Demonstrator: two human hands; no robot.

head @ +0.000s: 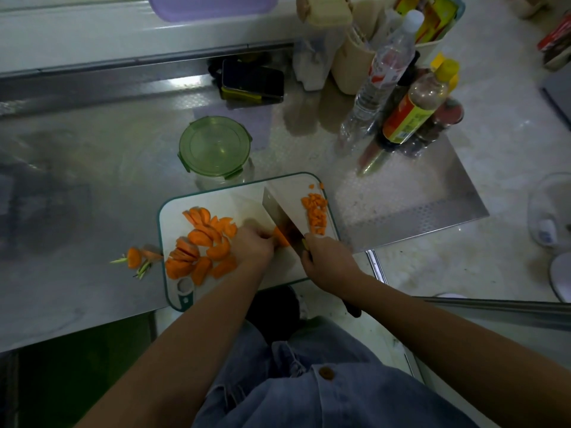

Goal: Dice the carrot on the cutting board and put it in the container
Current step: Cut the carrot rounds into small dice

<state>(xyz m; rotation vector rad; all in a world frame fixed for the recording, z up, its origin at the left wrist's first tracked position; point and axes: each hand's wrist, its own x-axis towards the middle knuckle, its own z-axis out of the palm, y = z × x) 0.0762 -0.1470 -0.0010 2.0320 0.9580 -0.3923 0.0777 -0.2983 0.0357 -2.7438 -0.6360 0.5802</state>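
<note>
Fingers of the left hand [255,245] curl on a carrot piece [281,238] mid cutting board [234,196]; right hand [327,257] grips the cleaver [279,211].
Stiff, light, apt to roll: hold it flat-side down. Uncut slices [200,245] lie at the board's left, dice [316,211] at its right; lidded container [216,149] just behind.

The carrot piece [281,238] shows only as an orange sliver between the left hand [251,246] and the knife [279,211], whose handle is mostly covered by the right hand [327,257]. The container [214,146] has its lower wall behind the cutting board [244,196], and what it holds cannot be told. The labels on the bottles [408,118] are too blurred to read. A purple lid [213,6] is cut off by the top edge.
</note>
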